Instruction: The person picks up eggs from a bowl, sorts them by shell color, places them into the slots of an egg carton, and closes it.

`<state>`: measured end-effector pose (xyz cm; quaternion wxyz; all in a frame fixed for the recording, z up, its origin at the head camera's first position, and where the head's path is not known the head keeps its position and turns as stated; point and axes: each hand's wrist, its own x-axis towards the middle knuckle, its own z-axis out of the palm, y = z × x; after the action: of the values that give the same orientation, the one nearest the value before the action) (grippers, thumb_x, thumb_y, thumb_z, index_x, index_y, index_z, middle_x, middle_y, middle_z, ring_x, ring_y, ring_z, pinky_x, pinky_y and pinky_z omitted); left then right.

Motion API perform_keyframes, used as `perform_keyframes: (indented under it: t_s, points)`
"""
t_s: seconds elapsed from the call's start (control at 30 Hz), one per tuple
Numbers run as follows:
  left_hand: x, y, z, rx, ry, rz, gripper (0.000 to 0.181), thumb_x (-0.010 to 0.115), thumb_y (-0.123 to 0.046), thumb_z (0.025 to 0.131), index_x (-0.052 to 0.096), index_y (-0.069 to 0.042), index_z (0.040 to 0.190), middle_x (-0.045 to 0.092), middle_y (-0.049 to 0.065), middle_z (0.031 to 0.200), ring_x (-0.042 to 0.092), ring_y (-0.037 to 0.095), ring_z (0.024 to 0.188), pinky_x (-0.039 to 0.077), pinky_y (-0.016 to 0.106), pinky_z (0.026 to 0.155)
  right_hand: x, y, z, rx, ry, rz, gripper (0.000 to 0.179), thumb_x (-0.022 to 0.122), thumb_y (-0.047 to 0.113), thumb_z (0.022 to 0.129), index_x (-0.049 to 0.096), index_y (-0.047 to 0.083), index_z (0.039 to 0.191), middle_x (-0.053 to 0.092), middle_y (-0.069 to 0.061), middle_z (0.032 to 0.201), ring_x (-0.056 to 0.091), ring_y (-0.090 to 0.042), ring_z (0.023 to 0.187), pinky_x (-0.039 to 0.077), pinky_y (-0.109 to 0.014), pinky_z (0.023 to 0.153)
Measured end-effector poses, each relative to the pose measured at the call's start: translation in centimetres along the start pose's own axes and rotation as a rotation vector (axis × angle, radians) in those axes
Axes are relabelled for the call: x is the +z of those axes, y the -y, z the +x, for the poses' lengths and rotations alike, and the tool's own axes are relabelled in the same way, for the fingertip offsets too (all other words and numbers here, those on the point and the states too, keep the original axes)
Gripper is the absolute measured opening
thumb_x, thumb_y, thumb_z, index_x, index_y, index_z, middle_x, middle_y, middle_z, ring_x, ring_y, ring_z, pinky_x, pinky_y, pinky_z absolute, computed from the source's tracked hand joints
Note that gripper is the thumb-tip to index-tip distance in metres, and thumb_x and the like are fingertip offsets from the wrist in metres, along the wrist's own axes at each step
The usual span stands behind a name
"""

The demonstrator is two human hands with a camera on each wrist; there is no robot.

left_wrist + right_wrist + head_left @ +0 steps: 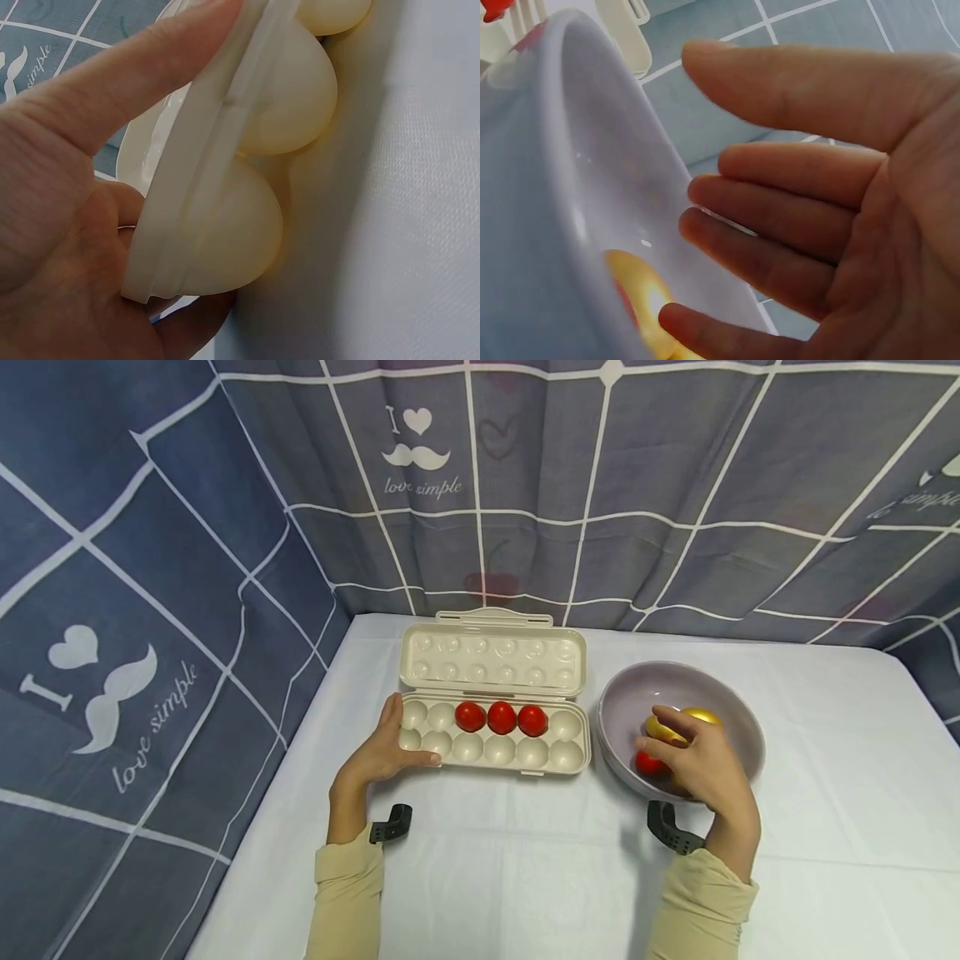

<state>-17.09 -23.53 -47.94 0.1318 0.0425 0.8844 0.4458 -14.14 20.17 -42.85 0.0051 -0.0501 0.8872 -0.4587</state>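
Observation:
A cream egg box [564,753] lies with its lid [492,657] folded back. Three red balls [502,717] sit side by side in cups of its back row. My left hand [375,753] holds the box's left end, the thumb along the front edge and the fingers round the side; the left wrist view shows the box's rounded cups [232,232] in that grip. Over the mauve bowl [626,693], my right hand [705,764] hovers with thumb and fingers apart, holding nothing. Below it are gold balls [660,729] and a red ball [649,765], partly hidden by the hand.
A white cloth [517,860] covers the table. Grey-blue checked curtains [540,460] hang behind and along the left side. The bowl stands close to the right end of the egg box.

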Motion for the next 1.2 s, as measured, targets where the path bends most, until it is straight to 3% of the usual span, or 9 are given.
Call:
perform_keyframes:
  t_s: [0.3,0.57,0.67,0.87,1.07,1.2]
  points:
    - [-0.1,0.0,0.1,-0.008,0.004,0.011,0.130,0.086,-0.031,0.074,-0.011,0.005,0.153,-0.017,0.021,0.161,-0.013,0.032,0.148,0.003,0.053,0.117,-0.1,0.0,0.1,0.006,0.058,-0.062,0.055,0.074,0.028,0.090,0.058,-0.004,0.132,0.065,-0.022,0.121,0.060,-0.032,0.107,0.042,-0.015,0.080]
    - [-0.1,0.0,0.0,-0.011,0.005,0.006,0.130,0.086,-0.032,0.074,-0.011,0.005,0.153,-0.017,0.020,0.161,-0.014,0.032,0.148,0.002,0.053,0.117,0.5,-0.1,0.6,0.014,0.045,-0.164,0.059,0.070,0.040,0.091,0.060,0.000,0.132,0.065,-0.021,0.120,0.058,-0.038,0.111,0.042,-0.051,0.091]
    - [-0.1,0.0,0.0,-0.011,0.006,0.008,0.130,0.085,-0.031,0.075,-0.012,0.005,0.153,-0.018,0.020,0.161,-0.014,0.032,0.147,0.002,0.053,0.117,0.7,-0.3,0.8,0.010,0.057,-0.135,0.059,0.069,0.037,0.092,0.058,-0.003,0.133,0.062,-0.023,0.124,0.057,-0.039,0.113,0.041,-0.052,0.093]
    - [0.0,-0.1,-0.1,-0.005,0.001,0.006,0.129,0.085,-0.031,0.074,-0.011,0.006,0.153,-0.017,0.020,0.161,-0.014,0.032,0.148,0.002,0.053,0.117,1.4,-0.8,1.1,-0.029,0.080,-0.048,0.055,0.070,0.027,0.093,0.056,-0.010,0.131,0.062,-0.025,0.124,0.059,-0.037,0.112,0.043,-0.041,0.096]
    - [-0.1,-0.3,-0.2,-0.007,-0.001,-0.004,0.130,0.086,-0.030,0.073,-0.011,0.006,0.153,-0.017,0.021,0.161,-0.014,0.032,0.148,0.002,0.053,0.117,2.2,-1.2,1.6,-0.056,0.102,-0.009,0.049,0.071,0.019,0.091,0.058,-0.011,0.128,0.063,-0.024,0.121,0.059,-0.037,0.112,0.042,-0.050,0.097]
    - [-0.1,-0.3,-0.2,-0.013,0.002,-0.008,0.130,0.086,-0.029,0.074,-0.011,0.006,0.153,-0.017,0.020,0.161,-0.014,0.032,0.147,0.001,0.053,0.117,2.5,-1.3,1.9,-0.110,0.123,-0.028,0.043,0.071,0.010,0.089,0.060,-0.011,0.125,0.065,-0.023,0.115,0.059,-0.035,0.107,0.042,-0.049,0.096]
